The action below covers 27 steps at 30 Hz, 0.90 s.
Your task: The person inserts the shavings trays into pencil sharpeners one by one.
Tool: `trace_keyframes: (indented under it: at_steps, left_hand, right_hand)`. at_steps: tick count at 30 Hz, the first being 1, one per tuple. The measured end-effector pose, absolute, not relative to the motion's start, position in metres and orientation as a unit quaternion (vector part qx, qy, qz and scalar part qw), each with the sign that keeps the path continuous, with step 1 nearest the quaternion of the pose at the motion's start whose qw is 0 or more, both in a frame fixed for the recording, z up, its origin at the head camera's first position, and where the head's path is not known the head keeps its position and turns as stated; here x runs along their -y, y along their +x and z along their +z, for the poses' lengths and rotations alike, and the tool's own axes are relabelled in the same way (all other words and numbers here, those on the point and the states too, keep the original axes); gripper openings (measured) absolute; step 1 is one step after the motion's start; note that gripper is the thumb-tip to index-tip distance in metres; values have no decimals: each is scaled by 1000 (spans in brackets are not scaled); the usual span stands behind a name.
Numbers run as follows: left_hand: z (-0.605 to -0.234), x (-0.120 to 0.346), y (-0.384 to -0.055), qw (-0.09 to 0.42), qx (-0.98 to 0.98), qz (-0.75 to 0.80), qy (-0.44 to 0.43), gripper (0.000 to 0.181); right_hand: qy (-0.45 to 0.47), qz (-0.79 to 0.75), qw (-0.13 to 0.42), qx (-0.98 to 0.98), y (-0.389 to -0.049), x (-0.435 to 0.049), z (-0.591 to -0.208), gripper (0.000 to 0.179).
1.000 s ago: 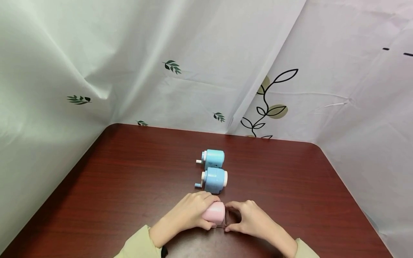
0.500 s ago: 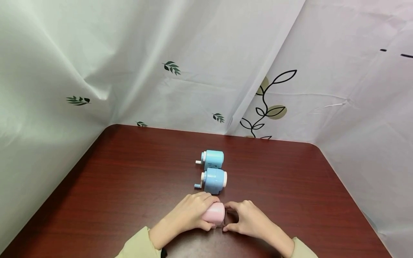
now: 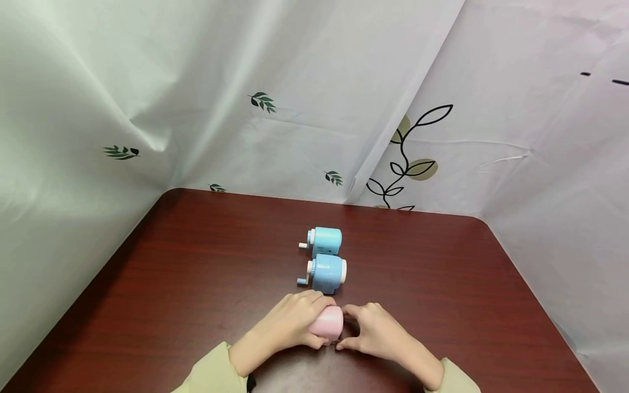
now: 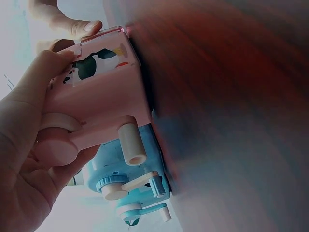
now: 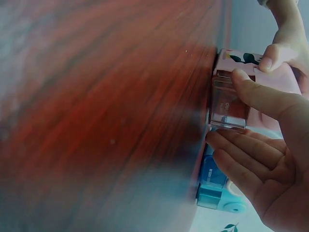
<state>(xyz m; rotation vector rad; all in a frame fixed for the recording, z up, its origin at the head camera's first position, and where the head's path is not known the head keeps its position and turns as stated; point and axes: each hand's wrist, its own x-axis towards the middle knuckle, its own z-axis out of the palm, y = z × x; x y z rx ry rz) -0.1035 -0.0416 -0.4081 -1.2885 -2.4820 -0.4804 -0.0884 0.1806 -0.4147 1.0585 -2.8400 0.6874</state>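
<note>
A pink crank pencil sharpener (image 3: 328, 323) stands on the table, gripped round its body by my left hand (image 3: 294, 321). In the left wrist view its side carries a dark green and white printed picture, and the crank handle (image 4: 132, 145) points toward the camera. My right hand (image 3: 379, 332) is at the other end, with thumb and fingers on opposite sides of the clear shavings drawer (image 5: 228, 104). Most of this drawer sits inside the pink body in the right wrist view. The fingers of the left hand partly hide the sharpener's top.
Behind the pink sharpener stand a blue crank sharpener (image 3: 326, 273) and, farther back, a light turquoise one (image 3: 326, 241), lined up with cranks to the left. The reddish-brown table (image 3: 221, 251) is bounded by a white leaf-printed cloth (image 3: 295, 147) at the back and sides.
My right hand has shifted slightly left, and the clear drawer has slid farther into the pink sharpener. The left hand keeps its grip, nearly still.
</note>
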Motion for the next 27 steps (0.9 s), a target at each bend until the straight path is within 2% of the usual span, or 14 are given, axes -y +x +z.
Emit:
trace_keyframes:
  at_steps: [17,22,27]
  left_hand:
    - [-410,41,-105,153,865,-166,-449,56]
    - [-410,42,-105,154,865,-166,-449,56]
    - [-403,45,-108,157,859,-178,-454,58]
  right_hand:
    - [284,249,-9,926,-86,-166,-417,43]
    - [290,228,-22,929,-89,-164,-413,47]
    - [306,220,-44,925,-94,-173,-405,59]
